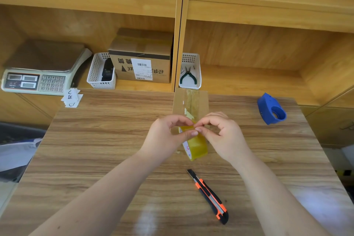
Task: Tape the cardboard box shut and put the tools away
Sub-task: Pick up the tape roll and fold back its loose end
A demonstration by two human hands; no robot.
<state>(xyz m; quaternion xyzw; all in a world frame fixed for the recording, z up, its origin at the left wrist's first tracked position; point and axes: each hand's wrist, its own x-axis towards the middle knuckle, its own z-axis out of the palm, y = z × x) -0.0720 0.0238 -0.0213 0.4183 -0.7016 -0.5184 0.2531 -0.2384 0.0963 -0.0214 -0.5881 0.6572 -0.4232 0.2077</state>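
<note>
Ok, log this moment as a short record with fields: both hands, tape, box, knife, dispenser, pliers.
left hand: holds the tape roll above the table
right hand: pinches at the roll's top edge
box: on the table behind the hands, tape strip along its top
knife: on the table nearer the person, untouched
dispenser: blue, on the table at the right, untouched
pliers: in a white basket on the shelf

Curled fingers (179, 120): left hand (164, 136), right hand (223, 133)
</note>
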